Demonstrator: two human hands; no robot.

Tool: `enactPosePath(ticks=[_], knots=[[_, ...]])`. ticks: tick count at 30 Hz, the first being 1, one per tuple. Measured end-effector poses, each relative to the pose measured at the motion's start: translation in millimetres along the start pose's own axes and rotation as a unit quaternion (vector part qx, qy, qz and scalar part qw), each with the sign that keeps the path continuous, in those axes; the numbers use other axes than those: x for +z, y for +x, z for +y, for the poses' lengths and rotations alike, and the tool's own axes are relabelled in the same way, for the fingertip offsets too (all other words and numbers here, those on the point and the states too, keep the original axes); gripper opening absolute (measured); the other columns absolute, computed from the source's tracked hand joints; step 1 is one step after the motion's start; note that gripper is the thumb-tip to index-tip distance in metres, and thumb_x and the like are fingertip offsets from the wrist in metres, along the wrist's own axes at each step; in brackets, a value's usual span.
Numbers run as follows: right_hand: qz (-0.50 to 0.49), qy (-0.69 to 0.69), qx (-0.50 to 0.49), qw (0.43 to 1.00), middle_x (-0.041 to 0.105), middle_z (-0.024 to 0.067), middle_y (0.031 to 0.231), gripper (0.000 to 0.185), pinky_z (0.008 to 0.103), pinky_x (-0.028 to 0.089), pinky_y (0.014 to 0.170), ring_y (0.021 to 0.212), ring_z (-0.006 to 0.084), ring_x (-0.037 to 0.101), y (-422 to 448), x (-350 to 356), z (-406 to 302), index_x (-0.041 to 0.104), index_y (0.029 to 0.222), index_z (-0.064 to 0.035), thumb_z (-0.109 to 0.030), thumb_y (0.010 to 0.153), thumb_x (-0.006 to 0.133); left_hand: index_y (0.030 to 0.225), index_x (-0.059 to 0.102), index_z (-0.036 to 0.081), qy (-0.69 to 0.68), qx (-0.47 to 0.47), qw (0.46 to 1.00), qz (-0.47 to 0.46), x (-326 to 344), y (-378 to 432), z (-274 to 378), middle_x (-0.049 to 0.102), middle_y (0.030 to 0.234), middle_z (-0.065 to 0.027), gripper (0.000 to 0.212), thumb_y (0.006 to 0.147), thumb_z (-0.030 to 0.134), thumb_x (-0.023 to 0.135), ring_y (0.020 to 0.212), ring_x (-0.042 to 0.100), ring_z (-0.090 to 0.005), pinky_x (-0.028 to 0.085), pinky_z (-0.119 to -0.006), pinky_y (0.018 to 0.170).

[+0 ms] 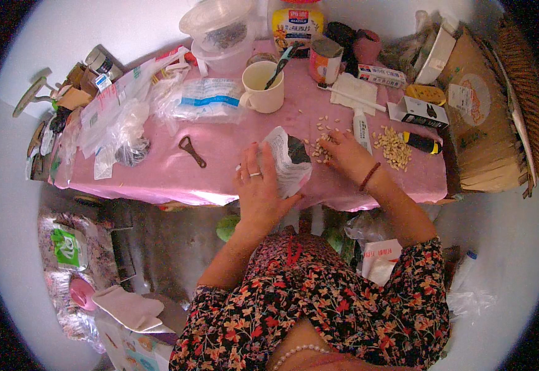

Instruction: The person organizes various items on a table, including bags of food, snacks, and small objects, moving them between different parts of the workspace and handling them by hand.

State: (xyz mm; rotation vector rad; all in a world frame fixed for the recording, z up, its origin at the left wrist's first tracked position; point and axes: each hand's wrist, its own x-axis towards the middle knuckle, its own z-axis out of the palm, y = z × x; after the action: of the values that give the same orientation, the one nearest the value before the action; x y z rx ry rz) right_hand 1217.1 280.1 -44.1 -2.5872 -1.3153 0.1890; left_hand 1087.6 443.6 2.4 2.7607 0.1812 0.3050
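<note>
My left hand (261, 185) holds a white printed packet (281, 157) at its side, with the thumb near its lower edge. The packet's dark opening faces right, and what is inside cannot be made out. Just right of it, a loose group of pale seeds or small nuts (318, 150) lies on the pink tablecloth (223, 153). My right hand (347, 150) reaches down into that group, fingertips touching the pieces. Whether any are pinched is hidden by the fingers. A larger pile of the same pale pieces (395, 146) lies beyond my right wrist.
A cream mug (264, 90) with a dark-handled utensil stands behind the packet. A white tube (361, 130) lies beside my right hand. Left are a bottle opener (192, 151) and plastic bags (125, 125). Toward the right sit a small box (422, 112), a black-and-yellow cylinder (421, 143) and a cardboard box (476, 134).
</note>
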Motion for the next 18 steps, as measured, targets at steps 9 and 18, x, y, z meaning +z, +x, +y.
enactPosePath(ticks=[9,18], knots=[[0.017,0.122,0.005,0.992,0.052,0.0118,0.073,0.017,0.0328,0.042,0.066,0.073,0.0261,0.050,15,-12,8,0.056,0.078,-0.0037,-0.005,0.061,0.055,0.121,0.013,0.001,-0.033,0.021,0.999,0.009,3,18,12,0.018,0.121,-0.0234,0.099,0.047,0.032,0.071,0.111,0.023,-0.0357,0.023,-0.049,0.084],[0.009,0.254,0.057,0.965,0.059,0.0087,0.074,0.018,0.0246,0.044,0.061,0.064,0.0150,0.056,39,-50,23,0.059,0.080,-0.0043,-0.008,0.062,0.059,0.122,0.012,0.002,-0.038,0.003,0.999,-0.014,13,21,13,0.018,0.122,-0.0219,0.100,0.047,0.031,0.071,0.111,0.021,-0.0358,0.023,-0.049,0.085]])
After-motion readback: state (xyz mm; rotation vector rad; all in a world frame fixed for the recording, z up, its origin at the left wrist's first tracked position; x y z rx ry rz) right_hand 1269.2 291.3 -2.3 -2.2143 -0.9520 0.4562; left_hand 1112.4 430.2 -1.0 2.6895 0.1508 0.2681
